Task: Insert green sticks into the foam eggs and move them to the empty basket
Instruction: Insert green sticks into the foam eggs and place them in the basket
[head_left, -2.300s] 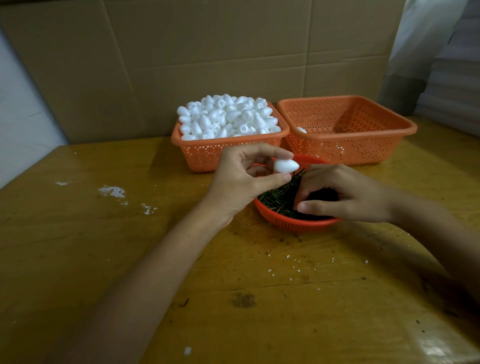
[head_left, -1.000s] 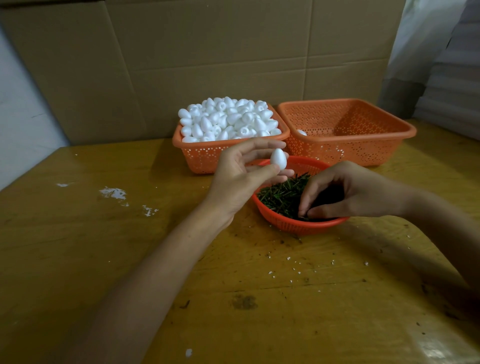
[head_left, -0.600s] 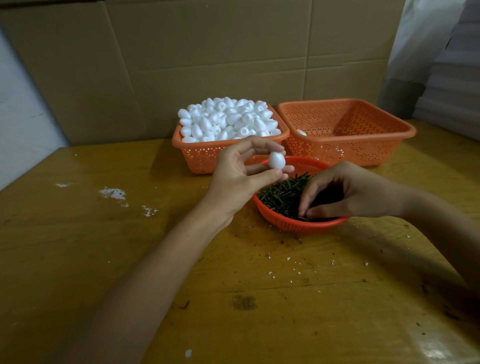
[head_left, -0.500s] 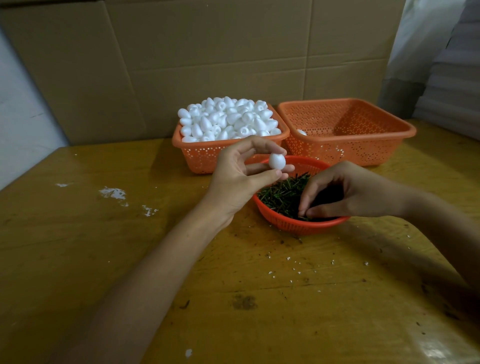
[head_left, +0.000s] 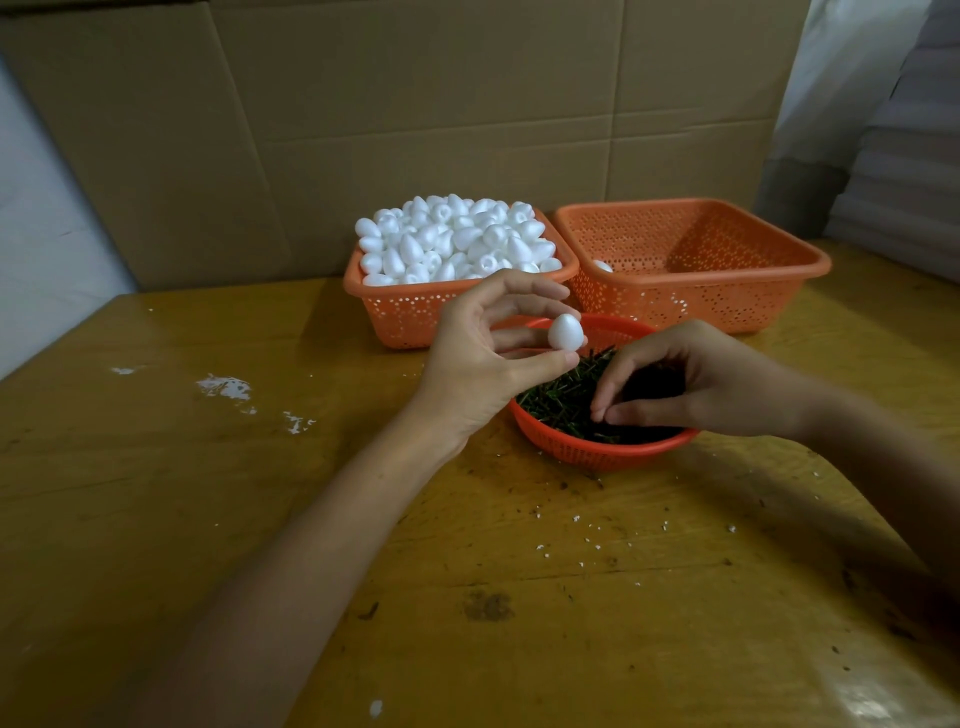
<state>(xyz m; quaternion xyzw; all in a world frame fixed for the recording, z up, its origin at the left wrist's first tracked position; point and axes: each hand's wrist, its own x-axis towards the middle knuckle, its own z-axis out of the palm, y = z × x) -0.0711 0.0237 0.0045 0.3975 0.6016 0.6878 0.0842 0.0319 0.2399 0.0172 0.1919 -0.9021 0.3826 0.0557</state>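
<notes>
My left hand (head_left: 478, 358) pinches one white foam egg (head_left: 565, 331) between thumb and fingers, upright, above the left rim of the round orange basket (head_left: 597, 453). That basket holds a heap of short green sticks (head_left: 558, 397). My right hand (head_left: 696, 384) reaches into it from the right, thumb and forefinger tips pinched together on a stick in the heap. Behind stands a square orange basket (head_left: 405, 314) piled with foam eggs (head_left: 452, 239). To its right is a second square basket (head_left: 779, 273) with a single egg (head_left: 602, 266) at its near left corner.
A cardboard wall (head_left: 415, 104) closes off the back of the wooden table (head_left: 234, 519). White foam crumbs (head_left: 223, 387) lie at the left, and dark bits are scattered in front of the round basket. Stacked grey sheets (head_left: 909, 171) stand at the far right.
My left hand has turned the egg from lying sideways to standing upright. My right hand stayed in the sticks and brought its fingertips together.
</notes>
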